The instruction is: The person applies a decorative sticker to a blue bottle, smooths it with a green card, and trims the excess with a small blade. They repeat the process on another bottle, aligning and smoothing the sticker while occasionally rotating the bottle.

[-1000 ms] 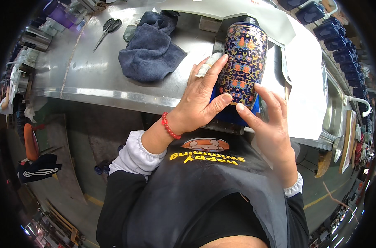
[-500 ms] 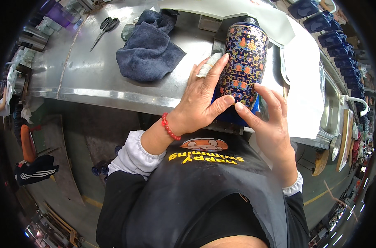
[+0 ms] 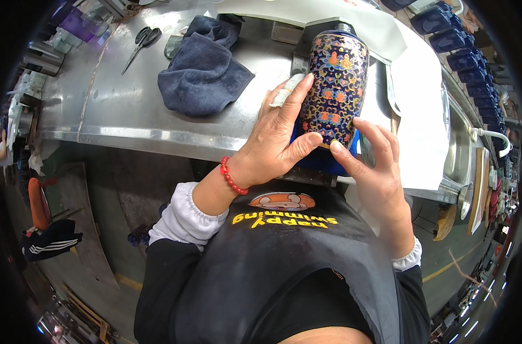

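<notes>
A dark blue vase (image 3: 335,86) with a dense orange, gold and green floral pattern lies with its narrow neck away from me, on something blue (image 3: 324,160) at the bench's front edge. My left hand (image 3: 278,129) holds its left side, index finger along the body and thumb at the near end. A white wrap (image 3: 286,92) covers part of a finger on that hand. From the lower right, my right hand (image 3: 378,163) grips the vase's near end with thumb and fingertips. Its other fingers are partly hidden.
On the metal bench (image 3: 126,106), left of the vase, lie a crumpled dark blue towel (image 3: 203,74) and black-handled scissors (image 3: 141,46). White sheeting (image 3: 424,126) covers the right side beside a sink (image 3: 460,143). Several dark blue containers (image 3: 470,69) line the far right.
The view has shifted slightly, so the bench things sit a little further left. Both hands keep nearly the same hold on the vase.
</notes>
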A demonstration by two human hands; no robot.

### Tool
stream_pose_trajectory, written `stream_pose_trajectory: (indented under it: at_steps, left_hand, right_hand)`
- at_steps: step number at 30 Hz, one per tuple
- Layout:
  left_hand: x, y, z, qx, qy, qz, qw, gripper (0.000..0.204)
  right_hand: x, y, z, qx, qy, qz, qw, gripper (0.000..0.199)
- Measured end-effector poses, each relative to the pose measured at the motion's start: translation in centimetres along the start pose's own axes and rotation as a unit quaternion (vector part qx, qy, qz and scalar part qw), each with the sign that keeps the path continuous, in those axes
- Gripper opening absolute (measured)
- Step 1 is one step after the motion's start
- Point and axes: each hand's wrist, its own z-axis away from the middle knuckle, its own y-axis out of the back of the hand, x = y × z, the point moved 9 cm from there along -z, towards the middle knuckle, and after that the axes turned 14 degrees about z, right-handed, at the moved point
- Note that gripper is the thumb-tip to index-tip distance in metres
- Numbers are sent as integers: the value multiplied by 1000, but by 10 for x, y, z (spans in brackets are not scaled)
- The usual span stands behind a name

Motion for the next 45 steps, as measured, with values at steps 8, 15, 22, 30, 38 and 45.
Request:
stream_pose_trajectory:
  at_steps: [8,15,22,30,38,45]
  left_hand:
    - [1,-2,-3,-24,5,7,1000,87]
    - [2,-2,-3,11,31,-3,999,92]
    - [2,-2,-3,45,43,-6,998,89]
    - [-5,-2,-5,54,55,19,997,88]
    - [-22,-1,-5,32,148,236,960,84]
    - [-13,3,-8,54,104,119,986,83]
  right_hand:
    - [0,-3,-1,17,28,-5,999,57]
    - [1,-3,0,8,20,8,1000,58]
    - [5,-5,-2,13,3,-1,1000,57]
    - [3,0,-9,0,2,3,1000,60]
    - [4,6,-18,8,1,12,1000,59]
    - [5,5,-16,21,-7,0,1000,60]
